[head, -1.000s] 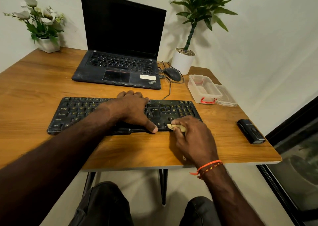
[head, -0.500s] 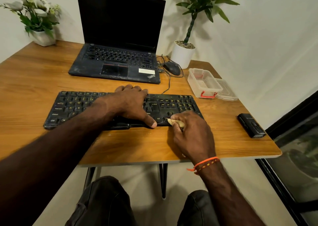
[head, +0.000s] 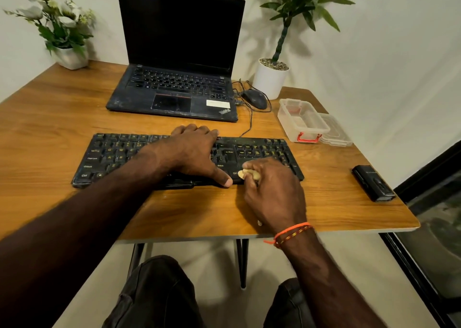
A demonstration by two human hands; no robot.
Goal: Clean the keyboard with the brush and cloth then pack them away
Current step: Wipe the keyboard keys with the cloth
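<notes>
A black dusty keyboard [head: 109, 158] lies across the wooden table. My left hand [head: 192, 150] rests flat on its middle, thumb at the front edge, fingers over the far edge. My right hand [head: 272, 190] is closed around a small brush [head: 245, 174]. Its pale yellowish tip touches the bottom key row near the right Ctrl key, just right of my left thumb. A pale end of the brush shows below my palm. No cloth is visible.
An open black laptop [head: 174, 88] sits behind the keyboard, with a wired mouse [head: 254, 99] to its right. A clear plastic container [head: 303, 120] and its lid [head: 335, 133] stand at the right, a black device [head: 373, 183] near the right edge, potted plants [head: 270, 78] at the back corners.
My right hand has shifted the brush tip slightly left along the bottom key row, closer to my left thumb. My left hand stays on the keyboard. The view has tilted a little.
</notes>
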